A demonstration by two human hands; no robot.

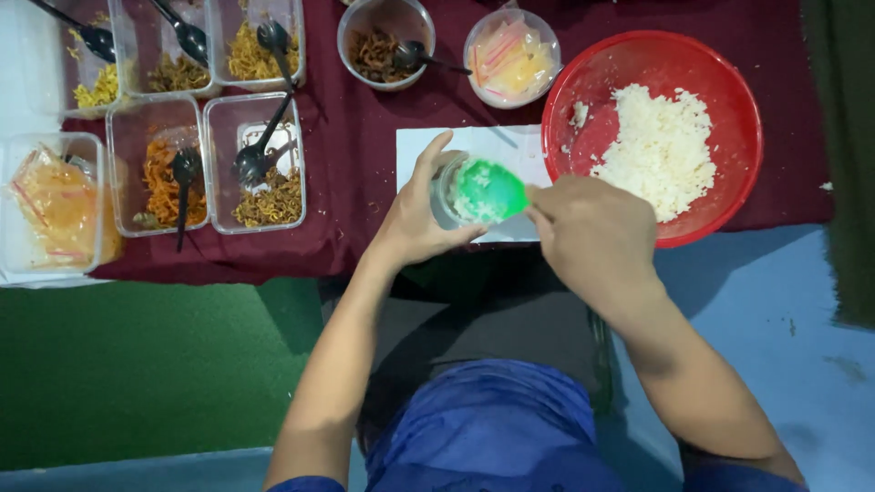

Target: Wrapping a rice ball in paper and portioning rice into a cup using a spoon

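The left hand (415, 223) wraps around a small clear cup (453, 193), steadying it just left of the red bowl (729, 82), above a white sheet (415, 150) on the maroon-covered counter (346, 137). The right hand (588, 232) is clenched on the handle of a green spoon (490, 189), whose scoop sits over the cup's mouth, seemingly pressing white rice inside. The cup looks partly packed with rice. More rice (661, 146) lies heaped in the red bowl, close by for scooping
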